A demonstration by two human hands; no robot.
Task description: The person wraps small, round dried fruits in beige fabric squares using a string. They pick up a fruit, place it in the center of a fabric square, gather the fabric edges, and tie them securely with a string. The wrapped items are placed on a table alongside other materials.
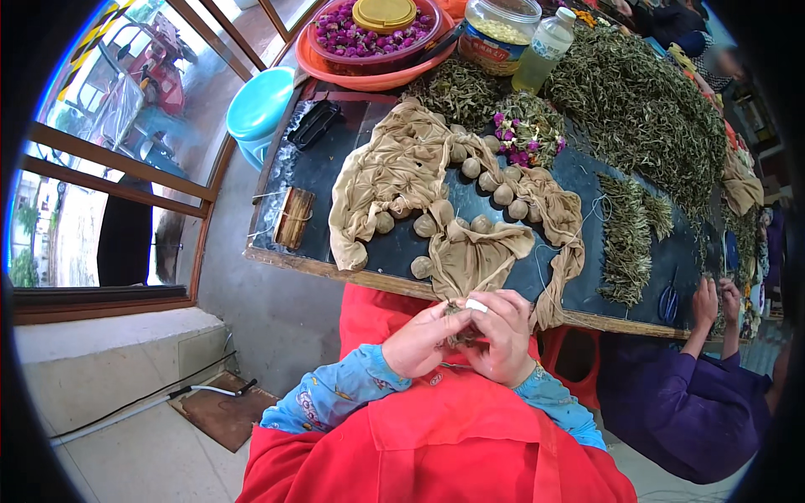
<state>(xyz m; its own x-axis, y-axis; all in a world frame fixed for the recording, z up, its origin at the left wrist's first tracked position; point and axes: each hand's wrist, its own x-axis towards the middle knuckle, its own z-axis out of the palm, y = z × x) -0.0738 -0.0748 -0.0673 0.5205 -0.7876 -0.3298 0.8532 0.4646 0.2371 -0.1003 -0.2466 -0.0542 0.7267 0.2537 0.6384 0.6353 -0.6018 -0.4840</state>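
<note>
Across the space in front of me stretches a dark table [387,251], its wooden edge running just beyond my hands. On its far right side lies a big heap of dried green leaves [637,101]. At my right, a person in purple [679,411] sits by the same edge, both hands raised.

Nearer the middle spreads a crumpled tan cloth [390,159], puckered into knots, with one tapering end reaching over the edge to my fingers. Beyond it, at the far left, an orange basin [369,82] carries a bowl of purple buds [340,38] topped by a yellow lid [384,14]. A clear jar [500,38] and a bottle of yellowish liquid [542,54] stand beside each other to its right.

My left hand [419,339] and right hand [503,335] meet at the table's near edge, fingers curled almost closed, pinching one small grey-green bundle [459,325] between them. A white strip [476,306] shows at my right fingers; I can't tell what it is.

Round cloth-wrapped balls [503,194] lie along the cloth. Blue-handled scissors [668,302] rest near the right edge, and thin white thread [545,249] trails over the cloth's right arm.
</note>
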